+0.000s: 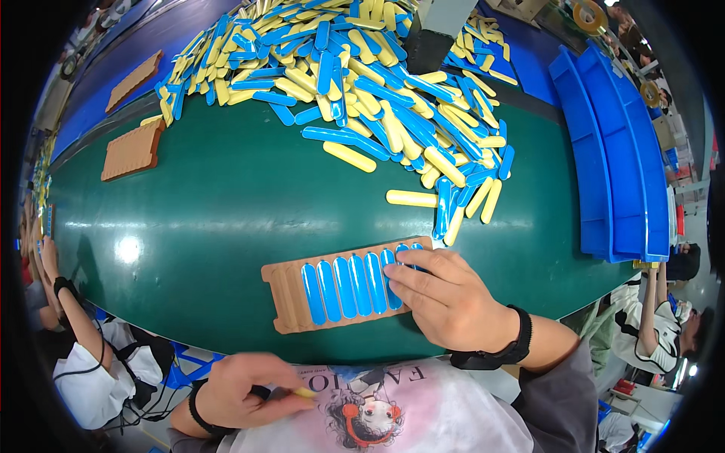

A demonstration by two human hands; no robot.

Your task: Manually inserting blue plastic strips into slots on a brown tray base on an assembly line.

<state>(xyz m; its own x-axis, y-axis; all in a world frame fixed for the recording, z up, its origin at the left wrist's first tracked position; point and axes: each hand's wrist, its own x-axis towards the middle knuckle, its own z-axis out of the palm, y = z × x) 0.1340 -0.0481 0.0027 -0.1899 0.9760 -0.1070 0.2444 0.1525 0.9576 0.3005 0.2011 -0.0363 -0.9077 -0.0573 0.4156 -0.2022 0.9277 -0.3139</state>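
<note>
Tray Filled Close Under a Spilling Heap

The heap of blue and yellow strips (340,68) posed the broadest risk: its ragged near edge ran almost to the brown grooved tray (285,298), so a slide could have put loose pieces against it. The tray lay slantwise near the person, its left end bare and apparently unsteadied by the left hand; a hard push at its right end could have swung it. There the right hand (453,302) rested its bent fingers on the blue strips (340,287); whether it pinched one could not be told. Dragging fingertips might have tipped a strip out of line. Lower left, the left hand (245,392) was half curled off the table, seemingly pinching a yellow piece (305,392), which a loose grip could have dropped.

Around this, the green table (226,204) stretched wide. Blue bins (619,166) bounded the right, a dark-footed post (432,38) blocked part of the far heap, and two spare trays (130,152) lay far left. Smallest, a stray yellow strip (454,226) stood between heap and tray.
</note>
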